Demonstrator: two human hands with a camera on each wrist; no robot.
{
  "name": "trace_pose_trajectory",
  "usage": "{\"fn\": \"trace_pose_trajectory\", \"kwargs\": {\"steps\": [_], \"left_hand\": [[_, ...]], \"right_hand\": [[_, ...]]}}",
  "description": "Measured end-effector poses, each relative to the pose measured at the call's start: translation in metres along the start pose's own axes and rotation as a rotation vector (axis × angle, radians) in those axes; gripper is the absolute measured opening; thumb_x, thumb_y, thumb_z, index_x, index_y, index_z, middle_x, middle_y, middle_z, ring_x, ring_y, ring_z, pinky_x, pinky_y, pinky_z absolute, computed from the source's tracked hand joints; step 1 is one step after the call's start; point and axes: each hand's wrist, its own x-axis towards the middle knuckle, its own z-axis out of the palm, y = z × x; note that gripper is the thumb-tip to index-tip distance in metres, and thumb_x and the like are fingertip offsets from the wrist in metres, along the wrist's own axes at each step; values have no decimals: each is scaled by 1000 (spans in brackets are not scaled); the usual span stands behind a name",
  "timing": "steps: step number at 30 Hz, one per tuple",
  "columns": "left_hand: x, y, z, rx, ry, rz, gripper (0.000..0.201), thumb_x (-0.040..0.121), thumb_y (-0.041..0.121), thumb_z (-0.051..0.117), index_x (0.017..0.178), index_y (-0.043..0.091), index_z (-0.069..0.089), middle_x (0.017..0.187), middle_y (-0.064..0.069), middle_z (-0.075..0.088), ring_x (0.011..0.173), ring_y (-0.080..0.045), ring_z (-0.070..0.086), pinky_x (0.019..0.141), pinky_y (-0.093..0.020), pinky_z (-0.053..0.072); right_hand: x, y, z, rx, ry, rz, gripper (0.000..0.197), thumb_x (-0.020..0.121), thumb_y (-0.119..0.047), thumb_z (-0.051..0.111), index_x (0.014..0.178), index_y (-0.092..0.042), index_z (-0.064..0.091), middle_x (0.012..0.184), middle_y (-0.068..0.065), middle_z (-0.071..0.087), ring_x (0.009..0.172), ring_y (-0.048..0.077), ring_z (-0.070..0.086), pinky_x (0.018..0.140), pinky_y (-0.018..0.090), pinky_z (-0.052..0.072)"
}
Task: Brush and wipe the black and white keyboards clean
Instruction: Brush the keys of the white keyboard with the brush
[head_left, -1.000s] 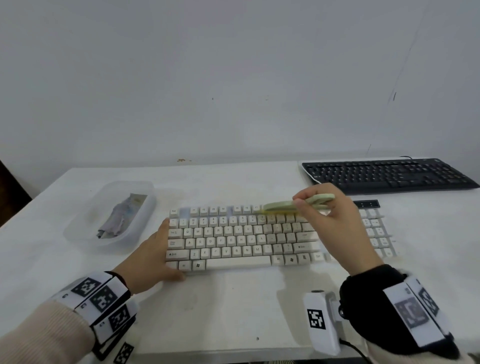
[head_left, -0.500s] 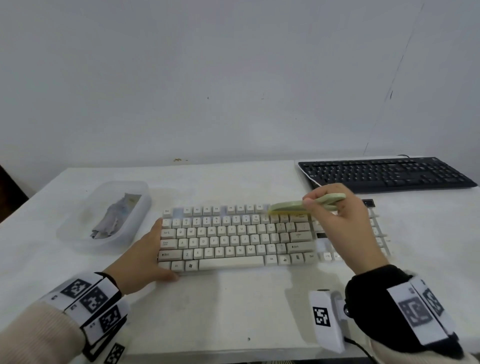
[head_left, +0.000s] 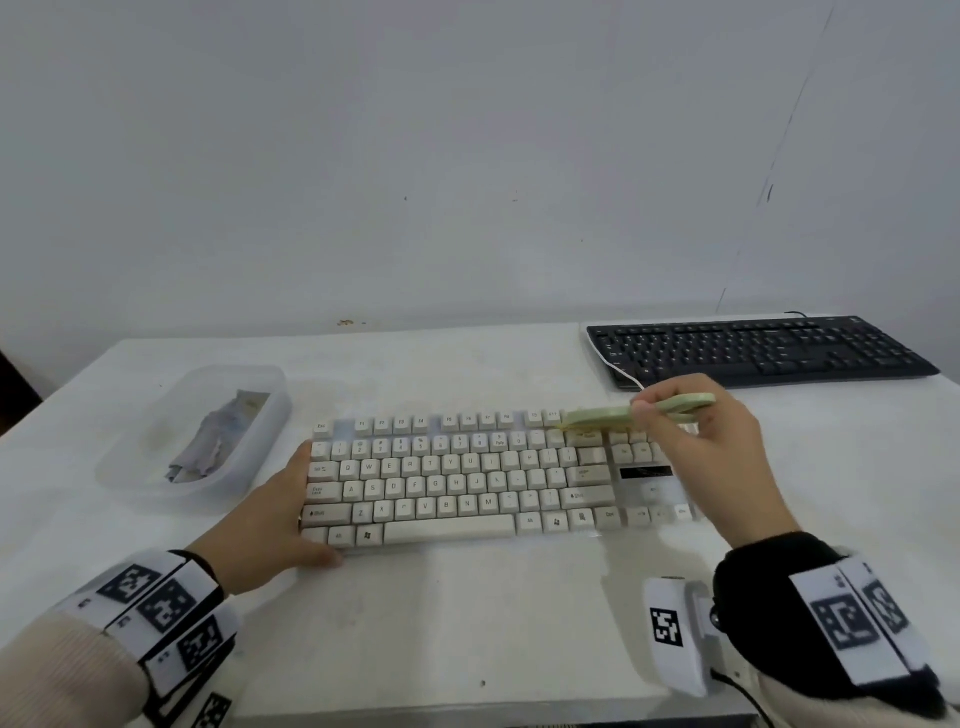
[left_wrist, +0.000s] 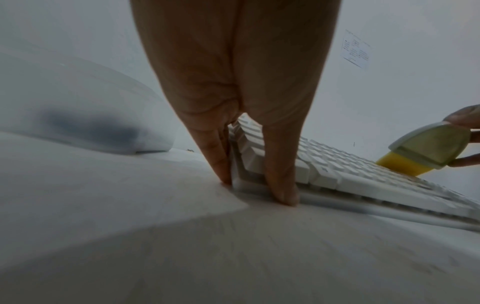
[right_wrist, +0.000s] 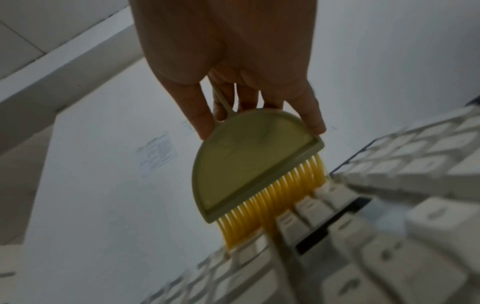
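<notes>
The white keyboard (head_left: 457, 483) lies mid-table. My left hand (head_left: 291, 514) braces its near-left corner, with straight fingers against the left end and the thumb along the front edge, as the left wrist view shows (left_wrist: 254, 191). My right hand (head_left: 644, 410) pinches a pale green brush (head_left: 602, 415) with yellow bristles (right_wrist: 272, 197). The bristles touch the top key rows near the keyboard's right part. In the left wrist view the brush (left_wrist: 428, 152) shows at far right. The black keyboard (head_left: 763, 351) rests untouched at the back right.
A clear plastic container (head_left: 130, 467) holding a grey cloth (head_left: 218, 441) stands left of the white keyboard, close to my left hand. A white cable (head_left: 623, 374) runs from the black keyboard. A wall borders the table's back edge.
My right hand has carried the brush to the right along the white keyboard's top rows. The left hand stays at the same corner.
</notes>
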Motion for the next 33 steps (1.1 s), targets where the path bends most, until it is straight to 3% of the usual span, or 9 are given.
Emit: {"fn": "trace_pose_trajectory", "kwargs": {"steps": [3,6,10,15,20,25,27,30,33], "left_hand": [[1,-2,0,-2,-3,-15,107,57,15,87,140,34,23,122,15,58,108,2,58,90,-26,52],[0,-1,0,3,-1,-14,107,56,16,87,140,34,22,123,15,58,109,1,58,90,-27,53],[1,1,1,3,7,-7,104,58,11,87,138,32,25,123,15,57,109,4,57,84,-20,52],[1,0,1,25,16,-4,104,57,13,87,139,32,25,123,15,57,109,3,57,85,-20,52],[1,0,1,44,15,-10,108,57,15,88,141,31,22,125,17,54,111,1,56,88,-22,52],[2,0,1,24,12,-14,104,58,11,87,139,32,24,122,15,57,107,8,56,80,-16,51],[2,0,2,22,13,-11,104,58,11,87,138,33,24,122,16,56,108,9,55,80,-15,51],[1,1,2,17,12,-9,103,59,10,87,137,34,24,122,15,57,107,8,56,79,-16,52],[1,0,1,20,10,0,103,59,11,86,137,34,24,122,15,57,107,7,56,79,-17,52]], "right_hand": [[8,3,-16,-26,74,6,7,84,-9,66,81,-15,64,87,-3,64,79,2,56,67,18,40],[14,1,-24,36,148,-2,9,83,-8,67,79,-15,63,81,-5,63,71,-4,55,65,11,42],[14,-1,-20,174,38,44,11,84,-8,66,75,-15,64,81,0,62,76,7,57,70,19,43],[23,11,-34,45,73,71,4,83,-8,66,81,-11,64,82,-2,63,73,-2,56,70,19,40],[25,9,-40,32,103,32,5,84,-9,66,82,-12,64,84,0,63,79,9,56,71,21,42],[31,19,-51,18,105,71,1,84,-5,64,85,-4,64,79,-1,60,71,-1,56,71,20,40],[36,22,-63,-41,173,66,7,84,-6,64,90,-1,65,80,0,60,73,4,55,72,21,41],[39,17,-72,-60,213,49,5,84,-8,65,81,-12,65,79,-3,60,74,7,54,74,23,42],[35,13,-67,30,123,54,17,84,-4,64,74,-16,61,77,1,60,72,6,54,71,20,40]]}}
